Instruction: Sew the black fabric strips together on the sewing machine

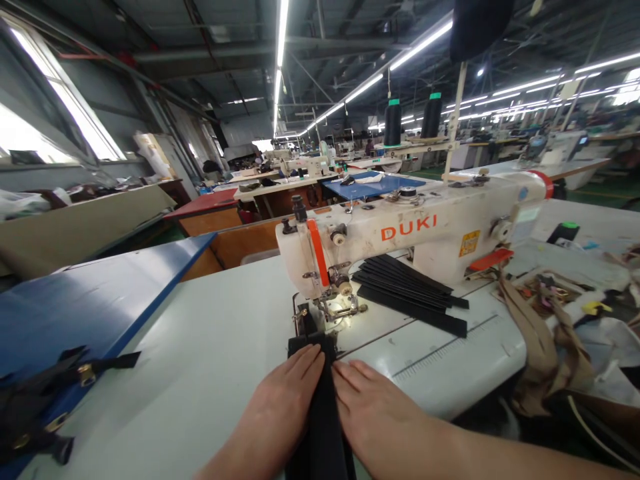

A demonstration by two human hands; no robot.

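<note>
A black strap [320, 400] runs from the table's near edge up under the presser foot [330, 310] of a white DUKI sewing machine [415, 233]. My left hand [280, 413] lies flat on the strap's left side, fingers stretched toward the needle. My right hand [375, 407] lies flat on its right side, fingers together and extended. Both hands press the strap onto the white table [200, 360], a short way in front of the foot.
A stack of black strips [410, 293] lies under the machine arm. Black straps with metal rings [40, 400] sit on a blue board [90, 300] at left. Tan webbing [540, 340] and small hardware clutter the right. Thread cones [393, 123] stand behind.
</note>
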